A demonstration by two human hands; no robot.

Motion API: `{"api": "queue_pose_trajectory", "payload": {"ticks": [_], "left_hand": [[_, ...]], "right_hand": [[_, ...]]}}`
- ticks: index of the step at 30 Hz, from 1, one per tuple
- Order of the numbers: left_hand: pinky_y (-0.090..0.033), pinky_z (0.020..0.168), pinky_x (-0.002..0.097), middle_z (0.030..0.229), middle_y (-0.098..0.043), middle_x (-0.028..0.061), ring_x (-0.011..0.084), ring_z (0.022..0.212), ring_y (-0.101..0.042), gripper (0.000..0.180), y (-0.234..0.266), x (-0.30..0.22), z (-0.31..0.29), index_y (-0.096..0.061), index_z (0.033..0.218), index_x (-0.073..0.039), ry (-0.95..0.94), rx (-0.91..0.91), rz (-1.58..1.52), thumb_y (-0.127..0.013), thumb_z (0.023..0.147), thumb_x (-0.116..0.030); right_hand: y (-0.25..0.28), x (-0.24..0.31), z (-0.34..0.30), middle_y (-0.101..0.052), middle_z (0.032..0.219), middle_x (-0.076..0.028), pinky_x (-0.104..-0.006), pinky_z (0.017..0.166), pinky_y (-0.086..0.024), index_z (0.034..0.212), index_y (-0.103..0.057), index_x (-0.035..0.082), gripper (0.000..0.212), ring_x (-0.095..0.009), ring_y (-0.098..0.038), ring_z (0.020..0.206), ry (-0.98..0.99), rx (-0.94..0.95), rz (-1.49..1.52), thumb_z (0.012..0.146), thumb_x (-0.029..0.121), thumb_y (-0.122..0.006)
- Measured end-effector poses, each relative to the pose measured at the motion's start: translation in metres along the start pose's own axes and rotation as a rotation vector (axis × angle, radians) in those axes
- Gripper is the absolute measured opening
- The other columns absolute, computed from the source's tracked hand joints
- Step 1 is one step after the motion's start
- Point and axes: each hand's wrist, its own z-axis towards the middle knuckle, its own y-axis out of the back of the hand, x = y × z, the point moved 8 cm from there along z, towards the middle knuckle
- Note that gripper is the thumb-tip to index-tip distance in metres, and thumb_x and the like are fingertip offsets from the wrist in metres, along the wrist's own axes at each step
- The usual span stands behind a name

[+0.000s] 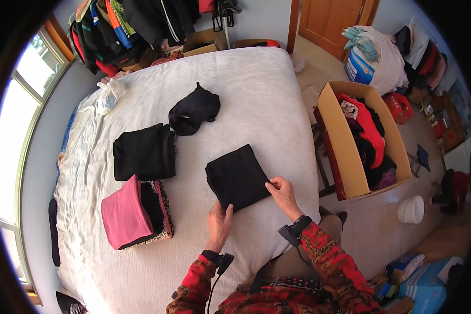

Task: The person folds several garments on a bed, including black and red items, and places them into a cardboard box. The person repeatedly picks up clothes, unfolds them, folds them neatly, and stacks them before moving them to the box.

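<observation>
A folded black garment (236,177) lies as a neat square on the white-covered bed in front of me. My left hand (220,224) has its thumb and fingers closed around the near corner. On the right edge, my right hand (283,195) pinches the cloth between thumb and fingers. To the left rests another folded black garment stack (144,153). Nearer on that side is a pile topped by a folded pink garment (125,213), with black and leopard-print cloth (165,230) showing beside it. Farther back sits a crumpled dark bra-like garment (195,110).
The bed (256,83) spans the middle, beside a window (31,104) on the left. An open cardboard box (327,115) of clothes stands at its right. A white bucket (411,210) is on the floor. Clothes hang (141,23) at the back.
</observation>
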Motion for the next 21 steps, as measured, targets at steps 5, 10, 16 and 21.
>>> {"api": "queue_pose_trajectory", "payload": {"ticks": [5,10,16,21], "left_hand": [[-0.043,0.058,0.0421,0.071,-0.061,0.016,0.0321,0.064,-0.057,0.035,-0.008,0.01,0.007,-0.059,0.092,0.001,-0.033,0.009,-0.045,-0.067,0.087,-0.032],[-0.045,0.061,0.033,0.068,-0.059,0.0098,0.0175,0.066,-0.056,0.031,-0.001,0.011,0.014,-0.061,0.095,0.002,0.261,0.065,-0.277,-0.068,0.088,-0.028],[-0.046,0.068,0.0284,0.077,-0.058,0.0049,0.0126,0.072,-0.053,0.023,0.031,-0.052,0.033,-0.056,0.102,0.002,-0.153,-0.18,-0.16,-0.063,0.093,-0.018],[-0.037,0.054,0.0279,0.068,-0.046,0.0026,0.0092,0.064,-0.039,0.02,0.031,-0.034,0.066,-0.051,0.095,0.003,-0.044,-0.166,-0.556,-0.057,0.097,-0.016]], "right_hand": [[-0.002,0.012,0.006,-0.068,0.076,-0.011,-0.035,0.065,-0.05,0.096,-0.065,0.0,0.039,-0.022,-0.064,0.069,0.025,0.029,-0.113,0.082,0.036,-0.07],[-0.011,0.033,0.017,-0.068,0.078,-0.012,-0.0364,0.065,-0.05,0.094,-0.065,0.001,0.037,-0.025,-0.063,0.069,0.125,-0.01,-0.248,0.08,0.035,-0.072],[-0.008,0.079,0.022,-0.062,0.071,-0.006,-0.0302,0.059,-0.045,0.092,-0.062,0.0,0.026,-0.012,-0.055,0.063,0.298,-0.056,-0.145,0.086,0.024,-0.069],[-0.004,0.093,0.045,-0.053,0.068,0.003,-0.0253,0.057,-0.04,0.087,-0.059,-0.002,0.021,-0.006,-0.047,0.065,0.349,-0.024,0.333,0.092,0.018,-0.064]]}}
